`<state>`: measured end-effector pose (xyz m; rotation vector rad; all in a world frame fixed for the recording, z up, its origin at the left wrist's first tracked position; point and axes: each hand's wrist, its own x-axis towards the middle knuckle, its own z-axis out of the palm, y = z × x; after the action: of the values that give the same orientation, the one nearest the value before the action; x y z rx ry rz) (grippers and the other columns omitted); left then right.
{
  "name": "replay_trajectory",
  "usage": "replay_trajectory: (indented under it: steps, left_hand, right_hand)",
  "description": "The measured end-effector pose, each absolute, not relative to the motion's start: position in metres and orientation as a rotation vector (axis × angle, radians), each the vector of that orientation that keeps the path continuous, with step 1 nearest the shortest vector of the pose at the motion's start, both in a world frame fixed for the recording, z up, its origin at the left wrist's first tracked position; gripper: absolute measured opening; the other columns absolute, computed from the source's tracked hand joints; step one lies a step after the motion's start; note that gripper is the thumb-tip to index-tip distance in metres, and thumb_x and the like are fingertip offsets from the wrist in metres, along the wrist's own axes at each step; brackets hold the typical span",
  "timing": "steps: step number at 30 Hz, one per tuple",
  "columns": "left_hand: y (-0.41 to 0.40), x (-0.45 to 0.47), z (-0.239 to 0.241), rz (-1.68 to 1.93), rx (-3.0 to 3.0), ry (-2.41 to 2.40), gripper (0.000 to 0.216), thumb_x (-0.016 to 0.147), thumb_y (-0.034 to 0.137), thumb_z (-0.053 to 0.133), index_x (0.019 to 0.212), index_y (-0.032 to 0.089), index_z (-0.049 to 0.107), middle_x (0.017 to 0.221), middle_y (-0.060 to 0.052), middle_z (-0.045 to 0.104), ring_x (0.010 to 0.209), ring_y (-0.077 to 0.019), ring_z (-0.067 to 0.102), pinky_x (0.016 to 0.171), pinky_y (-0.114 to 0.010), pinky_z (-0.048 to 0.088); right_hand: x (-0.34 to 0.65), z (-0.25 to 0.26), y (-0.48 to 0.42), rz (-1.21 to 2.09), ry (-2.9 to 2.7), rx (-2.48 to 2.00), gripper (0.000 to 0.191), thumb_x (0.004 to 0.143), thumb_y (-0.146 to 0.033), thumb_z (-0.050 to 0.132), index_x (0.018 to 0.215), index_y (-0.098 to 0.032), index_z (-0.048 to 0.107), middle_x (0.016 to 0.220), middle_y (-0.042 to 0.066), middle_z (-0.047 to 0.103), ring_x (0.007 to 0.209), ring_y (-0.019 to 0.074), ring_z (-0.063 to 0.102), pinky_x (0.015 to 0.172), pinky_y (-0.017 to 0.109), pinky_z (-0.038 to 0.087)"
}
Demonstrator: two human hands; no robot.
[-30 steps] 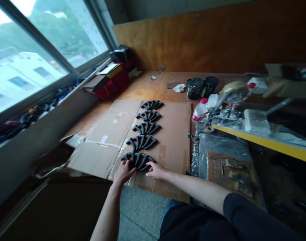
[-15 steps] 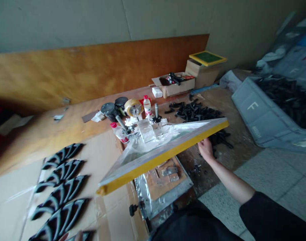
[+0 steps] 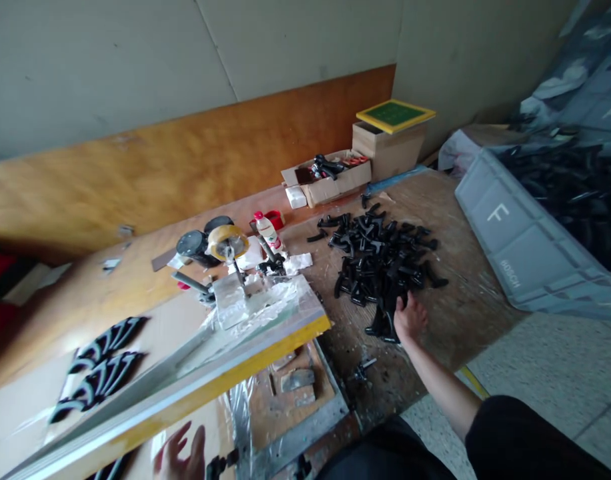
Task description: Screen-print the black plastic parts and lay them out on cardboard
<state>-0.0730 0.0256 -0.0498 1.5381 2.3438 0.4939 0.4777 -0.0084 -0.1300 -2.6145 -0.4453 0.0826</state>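
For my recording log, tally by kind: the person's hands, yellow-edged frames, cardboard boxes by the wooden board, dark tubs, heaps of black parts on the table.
Left hand and right hand: 2
Yellow-edged frames: 2
Cardboard boxes: 2
Dark tubs: 2
Heap of black parts: 1
Total: 9

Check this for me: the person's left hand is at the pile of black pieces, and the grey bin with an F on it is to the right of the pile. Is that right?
Not quite: it's the right hand at the pile of black pieces, as the head view shows. The grey bin with an F is to the right of the pile, as you said.
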Motion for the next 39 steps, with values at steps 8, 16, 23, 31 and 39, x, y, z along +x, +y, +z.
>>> replay_trajectory:
  steps: [8, 16, 23, 31, 39]
  left_hand:
    - [0.019, -0.029, -0.046, 0.656, 1.479, 2.246, 0.060, 0.069, 0.062, 0.050, 0.107, 0.017, 0.064, 0.099, -0.009, 0.060, 0.059, -0.0185, 0.058, 0.067, -0.040, 0.052]
    - [0.001, -0.041, -0.048, 0.738, 1.430, 2.133, 0.054, 0.073, 0.059, 0.051, 0.102, 0.015, 0.065, 0.107, -0.013, 0.063, 0.082, -0.0236, 0.065, 0.068, -0.036, 0.053]
    - [0.022, -0.032, -0.028, 0.922, 1.407, 1.928, 0.036, 0.081, 0.046, 0.051, 0.096, 0.017, 0.065, 0.104, -0.011, 0.066, 0.095, -0.0219, 0.064, 0.078, -0.033, 0.053]
    - [0.068, -0.013, 0.053, 1.322, 1.522, 1.633, 0.029, 0.083, 0.043, 0.059, 0.095, 0.017, 0.067, 0.094, -0.006, 0.068, 0.087, -0.0157, 0.063, 0.072, -0.026, 0.054]
    - [0.083, 0.019, 0.119, 1.449, 1.295, 1.311, 0.051, 0.092, 0.055, 0.040, 0.073, 0.014, 0.062, 0.058, -0.001, 0.057, 0.052, -0.0097, 0.053, 0.052, -0.021, 0.047]
  right_hand:
    - [0.434, -0.112, 0.016, 0.545, -0.761, -2.333, 0.052, 0.082, -0.016, 0.045, 0.134, -0.012, 0.048, 0.121, 0.016, 0.063, 0.112, 0.0249, 0.060, 0.093, 0.038, 0.047]
    - [0.466, -0.084, 0.000, 0.726, -1.081, -1.971, 0.041, 0.086, -0.031, 0.045, 0.122, -0.021, 0.061, 0.119, 0.010, 0.064, 0.087, 0.0198, 0.066, 0.071, 0.034, 0.057]
    - [0.316, -0.049, 0.010, 0.598, -1.953, -1.535, 0.037, 0.093, -0.020, 0.042, 0.117, -0.027, 0.069, 0.111, 0.006, 0.065, 0.104, 0.0203, 0.058, 0.094, 0.036, 0.048]
    - [0.240, -0.037, 0.025, 0.303, -2.500, -1.385, 0.034, 0.093, -0.020, 0.045, 0.115, -0.025, 0.071, 0.106, 0.010, 0.064, 0.104, 0.0246, 0.052, 0.094, 0.039, 0.042]
    - [0.214, -0.033, 0.031, 0.598, -2.502, -1.151, 0.056, 0.086, -0.034, 0.064, 0.139, -0.019, 0.051, 0.151, 0.010, 0.040, 0.143, 0.0261, 0.027, 0.118, 0.047, 0.019]
